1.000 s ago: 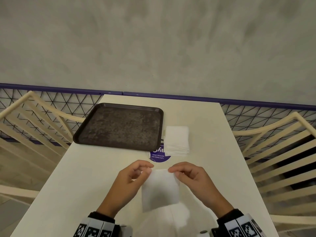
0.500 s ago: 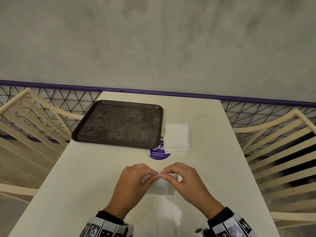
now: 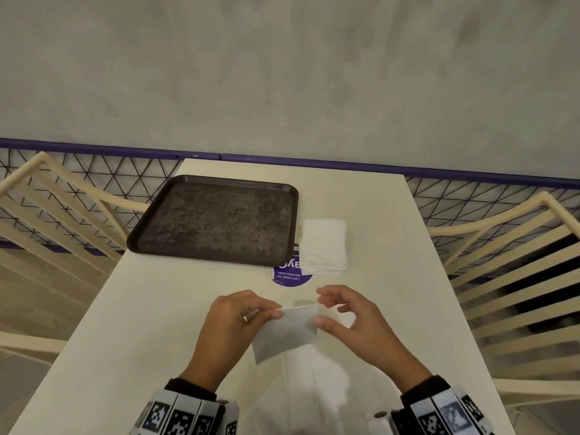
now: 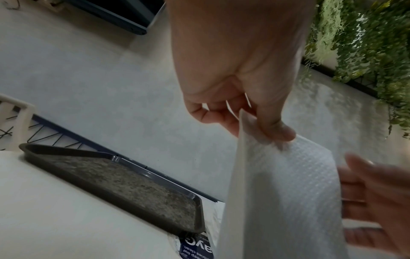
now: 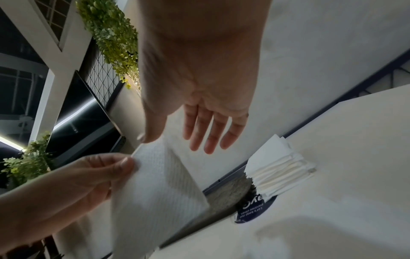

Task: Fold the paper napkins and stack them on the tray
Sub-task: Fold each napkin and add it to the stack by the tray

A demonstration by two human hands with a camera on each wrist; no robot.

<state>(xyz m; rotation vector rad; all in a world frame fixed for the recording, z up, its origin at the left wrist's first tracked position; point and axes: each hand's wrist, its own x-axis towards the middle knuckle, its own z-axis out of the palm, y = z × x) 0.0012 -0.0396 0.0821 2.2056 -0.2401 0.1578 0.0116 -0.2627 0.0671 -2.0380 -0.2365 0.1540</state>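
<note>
A white paper napkin (image 3: 285,331) hangs folded above the near part of the table. My left hand (image 3: 276,312) pinches its top left corner between thumb and fingers, as the left wrist view shows (image 4: 255,126). My right hand (image 3: 326,306) hovers at the napkin's right edge. Its fingers (image 5: 210,138) are straight and spread, and the thumb is close to the top corner without pinching it. The dark brown tray (image 3: 216,221) lies bare at the far left. A stack of white napkins (image 3: 324,246) sits just right of it.
A round purple sticker (image 3: 290,276) lies on the white table (image 3: 141,324) between the tray and my hands. Cream slatted chairs stand at the left (image 3: 56,196) and the right (image 3: 518,246). A wire railing and a grey wall lie beyond the table's far edge.
Both hands held the napkin hanging, then met to double it over. Now they have parted: the right hand has let go and spread its fingers, while the left keeps the folded napkin.
</note>
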